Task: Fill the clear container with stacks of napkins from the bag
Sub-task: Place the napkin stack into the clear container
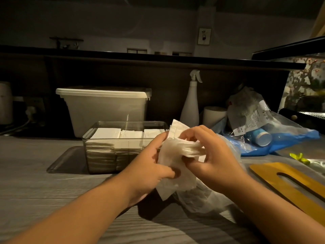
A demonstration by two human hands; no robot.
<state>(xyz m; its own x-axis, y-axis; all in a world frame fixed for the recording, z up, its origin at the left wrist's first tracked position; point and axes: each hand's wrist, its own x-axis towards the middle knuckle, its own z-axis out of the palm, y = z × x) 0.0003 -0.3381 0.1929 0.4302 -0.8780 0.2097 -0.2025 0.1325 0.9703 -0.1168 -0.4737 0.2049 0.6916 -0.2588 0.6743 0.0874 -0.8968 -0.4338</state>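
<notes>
White napkins point(173, 155) are held by both hands above the bag point(202, 199), just right of the container point(126, 122). The left hand point(151, 166) pinches the lower edge and the right hand point(216, 155) grips the fanned top. Squaring the loose sheets flush should let them drop in neatly beside the three stacks.

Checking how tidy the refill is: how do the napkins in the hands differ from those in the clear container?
The held napkins are a loose, fanned, crumpled bunch; the stacked napkins lie flat in neat rows inside the clear container. The held napkins are gripped by the left hand and right hand; the stacked napkins are untouched. Both are white paper.
</notes>
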